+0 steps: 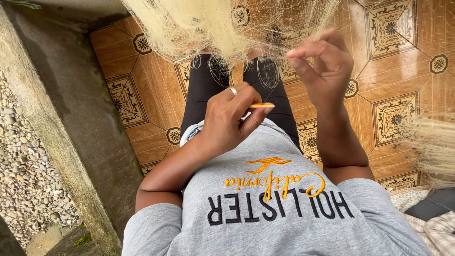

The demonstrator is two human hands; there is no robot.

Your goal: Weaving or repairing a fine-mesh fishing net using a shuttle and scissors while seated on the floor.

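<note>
Nearest the camera, grey shirt (275,213) with orange and black lettering, person seated and looking down at own lap. Left hand (230,121) just above the shirt hem, fingers curled tight, thumb and forefinger pinching a thin yellow needle (261,105) that pokes out level toward the right; ring (233,91) on one finger. Right hand (324,66) higher and further out, raised to the net's lower edge, fingertips pinched together on fine strands; exactly which strand can't be told. The two hands are near each other, not touching. Below them, black leggings (204,90) on both thighs, stray mesh loops draped over the knees. Pale cream net (213,23) hangs bunched at the top centre, spreading thin to the right over the floor. Another bunch of the same pale fibre at the right edge (433,147), with folded cloth (436,227) beneath it at lower right. Floor (151,71) is orange-brown patterned tile. Left side: concrete ledge (61,118) running diagonally, then gravel (23,180) beyond it.
</note>
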